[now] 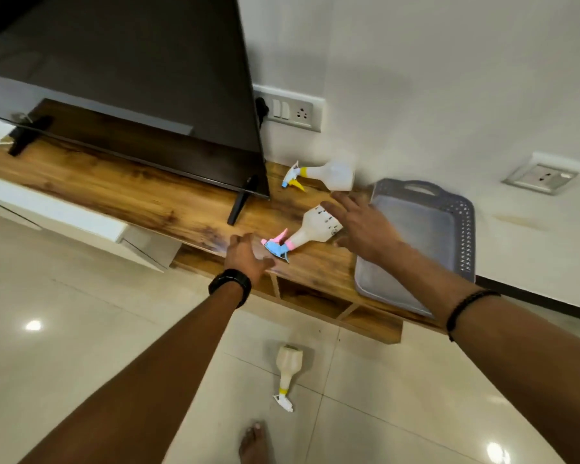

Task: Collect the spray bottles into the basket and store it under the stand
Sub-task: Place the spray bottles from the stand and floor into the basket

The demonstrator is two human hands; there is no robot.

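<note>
Two white spray bottles lie on their sides on the wooden stand point(121, 192). The one with a pink and blue nozzle point(310, 229) lies near the front edge. The one with a yellow collar point(329, 175) lies by the wall. A third spray bottle point(288, 366) lies on the floor below the stand. The grey perforated basket point(426, 229) sits empty at the stand's right end. My left hand point(246, 256) hovers open just left of the pink and blue nozzle. My right hand point(362, 226) is open, fingers spread over that bottle's base, beside the basket.
A large dark television point(131, 78) stands on the stand's left part, its foot point(238, 204) close to the bottles. Open compartments point(308, 299) show under the stand top. Wall sockets point(292, 110) are behind. My bare foot point(255, 443) is on the tiled floor.
</note>
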